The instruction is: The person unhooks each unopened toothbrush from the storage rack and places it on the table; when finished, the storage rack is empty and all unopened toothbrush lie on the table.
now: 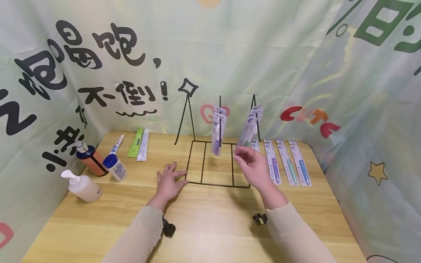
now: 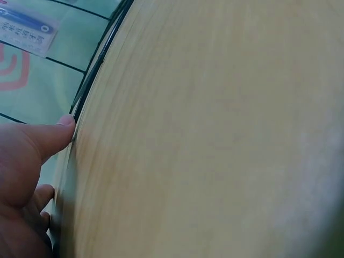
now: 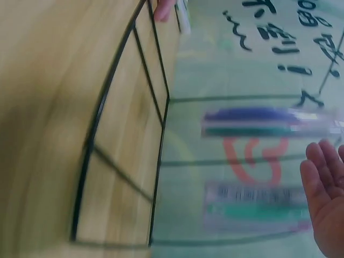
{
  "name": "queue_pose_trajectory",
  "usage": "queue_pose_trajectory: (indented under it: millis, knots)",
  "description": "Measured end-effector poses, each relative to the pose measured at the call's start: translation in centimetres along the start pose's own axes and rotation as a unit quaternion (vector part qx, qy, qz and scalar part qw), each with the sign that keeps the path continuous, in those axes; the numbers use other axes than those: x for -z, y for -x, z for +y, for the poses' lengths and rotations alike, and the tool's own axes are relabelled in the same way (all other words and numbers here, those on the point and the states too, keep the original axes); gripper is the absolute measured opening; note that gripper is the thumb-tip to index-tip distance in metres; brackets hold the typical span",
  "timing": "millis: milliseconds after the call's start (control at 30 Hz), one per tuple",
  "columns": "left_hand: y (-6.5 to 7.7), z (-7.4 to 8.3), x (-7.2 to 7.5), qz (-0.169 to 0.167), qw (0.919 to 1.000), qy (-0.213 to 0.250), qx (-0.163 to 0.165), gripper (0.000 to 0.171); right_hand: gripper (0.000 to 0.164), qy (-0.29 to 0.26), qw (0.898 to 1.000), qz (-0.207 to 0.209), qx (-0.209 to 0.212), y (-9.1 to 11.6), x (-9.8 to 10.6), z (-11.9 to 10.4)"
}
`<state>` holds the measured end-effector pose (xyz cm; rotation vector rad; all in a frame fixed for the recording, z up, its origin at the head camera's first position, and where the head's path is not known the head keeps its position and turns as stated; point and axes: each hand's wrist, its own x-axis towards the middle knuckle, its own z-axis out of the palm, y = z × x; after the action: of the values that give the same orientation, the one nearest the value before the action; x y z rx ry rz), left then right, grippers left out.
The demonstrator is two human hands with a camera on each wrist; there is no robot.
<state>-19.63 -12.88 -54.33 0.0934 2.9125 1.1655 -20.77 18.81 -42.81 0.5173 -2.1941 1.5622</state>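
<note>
the left hand [image 1: 169,184] lies spread on the tabletop [image 1: 210,226], its thumb at the front left corner of the black wire rack [image 1: 217,185]. the right hand [image 1: 254,166] is raised with its fingers loosely bent, just beside the right-hand hanging toothbrush packs [image 1: 248,128]. more packs, the middle hanging toothbrush packs [image 1: 215,137], hang at the rack's centre. right of the rack, flat toothbrush packs [image 1: 287,162] lie in a row, one partly hidden.
</note>
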Motion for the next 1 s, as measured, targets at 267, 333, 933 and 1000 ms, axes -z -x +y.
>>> queue_pose_trajectory:
  millis: [267, 333, 933, 1000]
  knots:
    - [-0.1, 0.0, -0.3, 0.006, 1.0000, 0.001, 0.000, 0.040, 0.023, -0.035, 0.995, 0.047, -0.075, -3.0, -4.7, -0.8]
    - [-0.2, 0.0, -0.4, 0.007, 1.0000, 0.001, 0.000, 0.040, 0.022, -0.042, 0.994, 0.069, -0.071, -3.5, -5.4, -0.8]
    - [-0.2, -0.1, -0.3, 0.005, 1.0000, -0.002, 0.003, 0.039, 0.011, -0.061, 0.984, 0.109, -0.129, -4.2, -7.0, -1.0]
    - [-0.2, -0.2, -0.3, 0.005, 1.0000, -0.003, 0.004, 0.039, 0.010, -0.070, 0.984, 0.116, -0.120, -3.8, -6.9, -1.0]
